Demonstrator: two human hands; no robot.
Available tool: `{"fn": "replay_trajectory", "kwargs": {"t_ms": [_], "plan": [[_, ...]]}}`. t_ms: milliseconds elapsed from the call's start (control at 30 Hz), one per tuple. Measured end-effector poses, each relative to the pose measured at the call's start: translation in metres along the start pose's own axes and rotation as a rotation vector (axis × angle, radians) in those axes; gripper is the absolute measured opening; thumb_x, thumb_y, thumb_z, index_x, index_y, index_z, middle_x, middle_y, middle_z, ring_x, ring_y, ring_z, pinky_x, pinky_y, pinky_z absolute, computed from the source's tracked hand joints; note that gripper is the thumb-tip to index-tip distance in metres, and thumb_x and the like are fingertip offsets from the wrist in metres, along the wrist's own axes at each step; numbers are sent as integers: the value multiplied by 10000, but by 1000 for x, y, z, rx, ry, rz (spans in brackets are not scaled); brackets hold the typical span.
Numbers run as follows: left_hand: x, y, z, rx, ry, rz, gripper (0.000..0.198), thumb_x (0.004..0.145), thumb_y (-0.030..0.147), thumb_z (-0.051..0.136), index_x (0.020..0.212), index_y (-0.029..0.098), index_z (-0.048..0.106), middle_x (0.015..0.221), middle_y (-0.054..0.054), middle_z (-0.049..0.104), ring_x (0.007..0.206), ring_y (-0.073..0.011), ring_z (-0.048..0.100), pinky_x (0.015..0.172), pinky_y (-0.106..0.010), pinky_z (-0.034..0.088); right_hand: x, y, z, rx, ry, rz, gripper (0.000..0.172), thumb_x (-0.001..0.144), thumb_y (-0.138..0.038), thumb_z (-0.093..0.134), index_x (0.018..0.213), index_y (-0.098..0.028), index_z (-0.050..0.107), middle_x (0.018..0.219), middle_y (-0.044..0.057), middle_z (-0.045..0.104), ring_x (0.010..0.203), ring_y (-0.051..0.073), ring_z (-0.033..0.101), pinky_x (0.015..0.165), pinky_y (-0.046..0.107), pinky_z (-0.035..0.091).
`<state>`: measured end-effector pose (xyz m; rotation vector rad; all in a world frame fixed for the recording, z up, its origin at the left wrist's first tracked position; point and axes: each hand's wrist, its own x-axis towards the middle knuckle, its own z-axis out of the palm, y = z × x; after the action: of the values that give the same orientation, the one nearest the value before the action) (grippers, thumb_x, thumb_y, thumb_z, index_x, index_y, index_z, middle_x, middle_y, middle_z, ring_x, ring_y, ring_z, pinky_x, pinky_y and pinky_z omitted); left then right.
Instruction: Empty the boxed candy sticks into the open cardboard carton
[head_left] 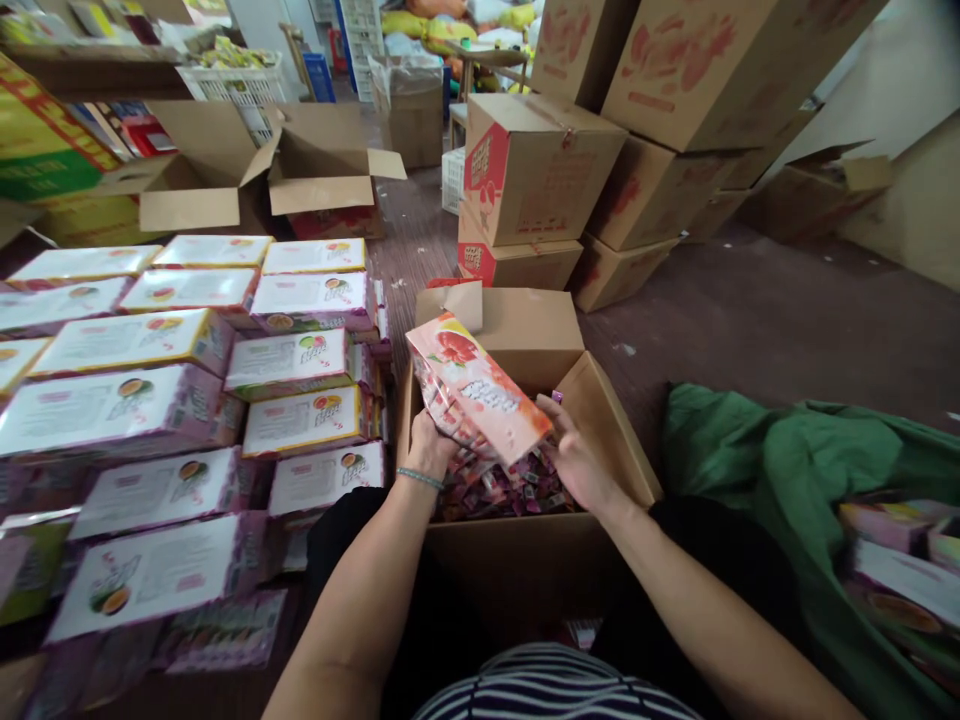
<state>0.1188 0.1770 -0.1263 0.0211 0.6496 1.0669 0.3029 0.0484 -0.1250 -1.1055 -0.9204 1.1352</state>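
Observation:
A pink packaging box (484, 385) with a grapefruit picture is held tilted above an open carton (615, 425). My left hand (433, 447) grips the box's lower left side, its fingers partly hidden beneath it. My right hand (576, 452) is at the box's right end, fingers curled against its edge. Under the box, many small purple-wrapped sachets (517, 488) fill the carton between my knees. A clear side of the box shows small packets inside.
Rows of white-topped fruit-print boxes (161, 400) are stacked at left. Open cartons (322, 195) stand behind them. Closed cartons (540, 170) are piled ahead and to the right. A green cloth sack (810, 460) with more boxes (911, 580) lies at right.

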Motion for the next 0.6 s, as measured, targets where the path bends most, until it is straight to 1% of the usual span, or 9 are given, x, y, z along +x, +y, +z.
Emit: {"fn": "replay_trajectory", "kwargs": {"t_ms": [67,133,167,233,300,367,400,500,600], "plan": [[-9,-13,8,-14,54,2,499,996,294,439,1414,130,657,1273,-188,751,1200,-362,720,1088,-580,547,-19,1,15,-85,-33,-94,1134,562,-787,919,1475,-309,446,1616,123,455,1498,329,457,1164,477,507],[-18,-26,12,11,58,-8,483,1027,322,427,1396,118,662,1265,-191,751,1190,-357,721,1075,-563,558,-26,1,28,-198,84,-157,1203,570,-665,974,1524,-276,353,1598,170,456,1461,334,495,1199,512,471],[-22,-30,13,39,41,-12,470,1038,335,434,1376,111,671,1249,-193,755,1173,-354,725,1061,-549,567,-26,-1,32,-244,173,-175,1167,597,-630,970,1510,-253,349,1553,187,495,1411,331,541,1193,522,475],[-28,-28,11,115,15,33,437,1055,380,471,1328,120,692,1201,-183,765,1098,-329,744,1006,-486,597,-21,-11,30,-288,300,-184,1014,633,-608,948,1409,-221,424,1421,186,601,1280,324,628,1139,525,522],[-31,-13,8,211,78,141,444,1056,485,520,1296,158,699,1089,-151,776,946,-281,761,893,-408,624,-13,-26,16,-289,308,-189,853,657,-597,934,1289,-221,502,1307,155,671,1188,312,670,1088,512,560],[-33,8,7,318,160,259,505,1036,611,527,1309,214,680,961,-103,762,804,-243,746,775,-365,624,-5,-40,-6,-286,213,-197,779,650,-555,949,1230,-231,543,1267,125,698,1162,302,680,1065,496,575],[-33,17,8,364,161,296,543,1026,663,510,1319,236,672,924,-89,754,776,-241,740,739,-361,620,-2,-45,-18,-286,151,-192,777,630,-532,964,1219,-236,553,1264,112,702,1166,299,679,1065,489,577],[-37,26,15,484,25,269,568,1014,691,501,1274,230,708,961,-92,777,833,-268,751,725,-360,622,7,-51,-49,-291,24,-128,802,583,-519,986,1204,-250,556,1262,86,708,1191,293,670,1095,491,560],[-41,13,20,561,-57,153,507,1017,609,551,1240,194,738,1047,-100,799,898,-278,759,785,-370,635,10,-54,-60,-318,38,-139,889,581,-557,985,1287,-270,526,1300,86,687,1219,302,654,1124,514,539]]}}
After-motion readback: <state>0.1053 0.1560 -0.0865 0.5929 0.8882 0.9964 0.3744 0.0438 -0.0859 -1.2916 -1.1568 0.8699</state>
